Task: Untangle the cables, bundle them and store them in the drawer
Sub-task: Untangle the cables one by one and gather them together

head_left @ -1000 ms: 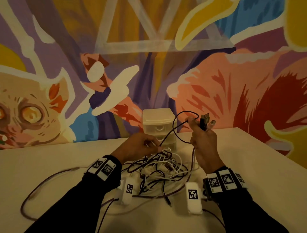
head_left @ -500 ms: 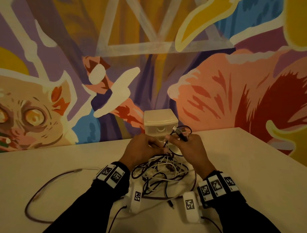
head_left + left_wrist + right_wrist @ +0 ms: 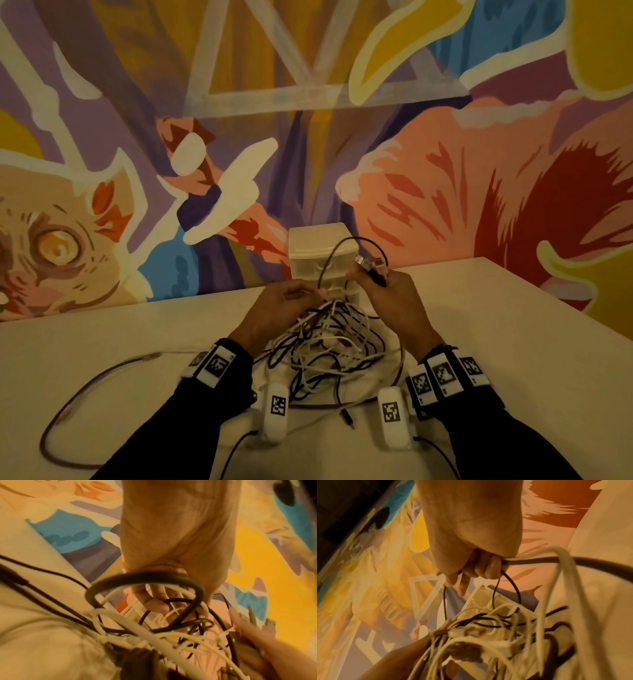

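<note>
A tangle of white and dark cables [image 3: 329,346] lies on the table between my wrists. My right hand [image 3: 383,291] grips a bunch of cable ends, whose plugs [image 3: 368,265] stick up above the fist. A thin black cable loop [image 3: 346,253] arcs from that fist over toward my left hand [image 3: 291,298], which pinches strands at the top of the tangle. In the right wrist view the fingers [image 3: 489,566] curl round a thick dark cable and a white one. In the left wrist view a thick black loop [image 3: 145,580] crosses under the left hand's fingers [image 3: 156,605].
A small translucent drawer unit [image 3: 322,260] stands just behind the hands, against the painted wall, its drawers closed. One long dark cable [image 3: 89,387] trails in a wide loop over the table on the left. A jack plug [image 3: 347,418] lies near the front.
My right hand came down from its raised position toward the left hand, then lifted slightly with the plugs. The black loop now arcs higher in front of the drawer unit.
</note>
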The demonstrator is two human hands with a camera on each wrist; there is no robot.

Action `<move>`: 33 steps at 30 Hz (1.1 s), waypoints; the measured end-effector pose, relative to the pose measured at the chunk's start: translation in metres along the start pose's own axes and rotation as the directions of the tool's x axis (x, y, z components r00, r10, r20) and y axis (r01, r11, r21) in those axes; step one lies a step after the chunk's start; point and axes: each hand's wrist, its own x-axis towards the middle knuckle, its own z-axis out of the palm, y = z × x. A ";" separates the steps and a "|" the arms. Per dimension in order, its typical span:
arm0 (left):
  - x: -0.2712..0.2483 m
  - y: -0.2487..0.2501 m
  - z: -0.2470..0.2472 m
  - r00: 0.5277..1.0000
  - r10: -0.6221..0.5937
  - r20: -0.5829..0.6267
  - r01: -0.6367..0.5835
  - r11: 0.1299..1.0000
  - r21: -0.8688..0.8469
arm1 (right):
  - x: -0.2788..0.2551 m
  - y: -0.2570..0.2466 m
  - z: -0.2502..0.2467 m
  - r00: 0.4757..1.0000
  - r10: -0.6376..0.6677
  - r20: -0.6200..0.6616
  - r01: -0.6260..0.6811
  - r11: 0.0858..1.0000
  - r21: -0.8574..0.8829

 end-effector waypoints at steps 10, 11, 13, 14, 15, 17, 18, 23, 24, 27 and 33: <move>-0.001 0.002 -0.004 0.985 -0.170 0.035 0.171 0.923 -0.344 | 0.002 0.016 0.002 0.979 -0.099 0.176 0.143 0.955 -0.260; -0.001 0.001 -0.003 0.984 -0.172 0.048 0.178 0.919 -0.350 | 0.000 0.016 0.003 0.979 -0.098 0.179 0.142 0.957 -0.254; 0.001 -0.004 -0.003 0.981 -0.182 0.069 0.195 0.916 -0.352 | -0.001 0.017 0.004 0.974 -0.101 0.204 0.154 0.953 -0.261; 0.002 -0.005 -0.003 0.978 -0.195 0.073 0.208 0.911 -0.357 | -0.002 0.015 0.005 0.969 -0.107 0.224 0.168 0.947 -0.274; 0.003 -0.006 -0.003 0.977 -0.204 0.066 0.214 0.905 -0.367 | -0.003 0.015 0.005 0.964 -0.120 0.238 0.186 0.942 -0.279; 0.004 -0.006 -0.004 0.978 -0.208 -0.002 0.194 0.918 -0.345 | -0.004 0.012 0.006 0.955 -0.152 0.255 0.217 0.944 -0.248; 0.004 -0.005 -0.005 0.979 -0.200 -0.051 0.175 0.936 -0.305 | -0.004 0.011 0.008 0.951 -0.162 0.265 0.224 0.948 -0.224; 0.008 0.002 -0.004 0.970 -0.074 -0.230 0.017 0.971 -0.239 | -0.009 -0.002 0.013 0.896 -0.029 0.444 0.223 0.893 -0.391; 0.010 0.004 -0.005 0.962 -0.062 -0.268 -0.011 0.965 -0.263 | -0.011 -0.001 0.012 0.869 0.034 0.494 0.220 0.867 -0.447; 0.015 0.009 -0.017 0.947 -0.032 -0.321 -0.072 0.948 -0.309 | -0.010 0.010 0.007 0.850 0.108 0.516 0.207 0.832 -0.515; 0.017 0.003 -0.034 0.893 0.019 -0.449 -0.149 0.955 -0.258 | -0.007 0.001 0.005 0.954 0.033 0.299 0.078 0.933 -0.351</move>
